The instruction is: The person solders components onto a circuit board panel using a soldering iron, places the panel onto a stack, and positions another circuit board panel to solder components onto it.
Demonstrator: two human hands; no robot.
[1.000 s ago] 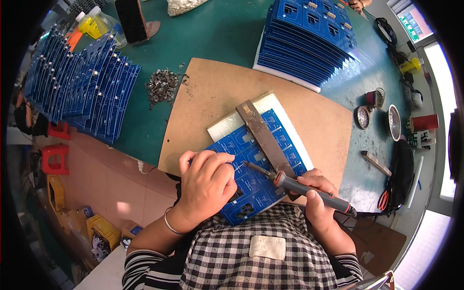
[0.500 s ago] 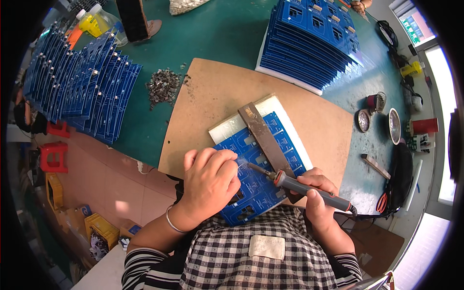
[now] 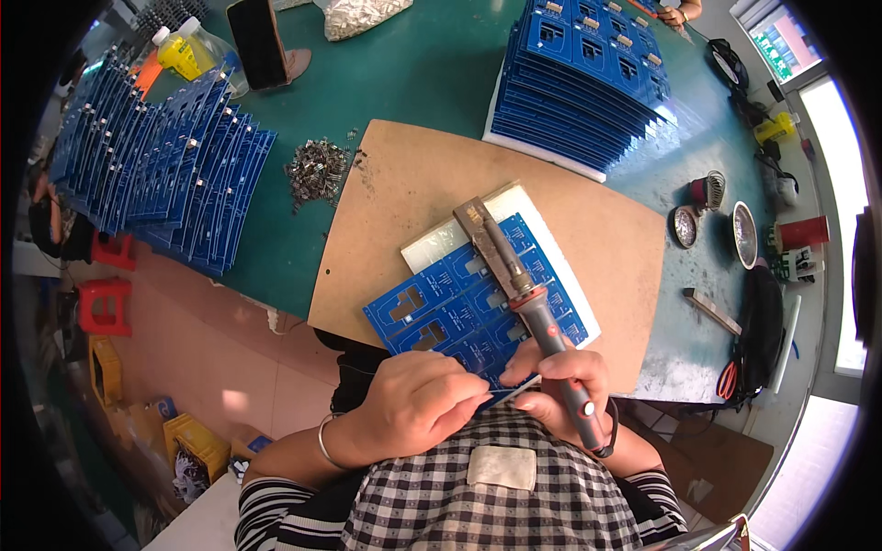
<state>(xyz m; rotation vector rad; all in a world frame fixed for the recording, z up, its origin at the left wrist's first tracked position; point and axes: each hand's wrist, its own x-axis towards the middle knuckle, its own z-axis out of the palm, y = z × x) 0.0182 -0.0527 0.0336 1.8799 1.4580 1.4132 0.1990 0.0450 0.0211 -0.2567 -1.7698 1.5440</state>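
A blue circuit board panel (image 3: 450,275) with cut-outs lies tilted on a white pad (image 3: 551,241). A dark flat bar (image 3: 470,215) runs across the board. My right hand (image 3: 574,372) is closed round the grey handle of a soldering iron (image 3: 542,326). The iron's tip points away from me, over the bar, and partly covers it. Fingers bent and pinched, my left hand (image 3: 418,404) is at the board's near edge, close to my right fingertips. Whatever its fingers pinch is hidden.
A brown sheet (image 3: 363,248) lies under the pad. Stacked blue boards (image 3: 570,110) stand behind it, more boards (image 3: 156,174) at left. Small metal parts (image 3: 317,170) are heaped nearby. Metal dishes (image 3: 745,234) and a flat strip (image 3: 712,310) lie at right. A person's hand (image 3: 675,15) shows far right.
My left hand has drawn back toward me from the board's middle to its near edge. The soldering iron has swung from pointing left across the board to pointing away, over the bar.
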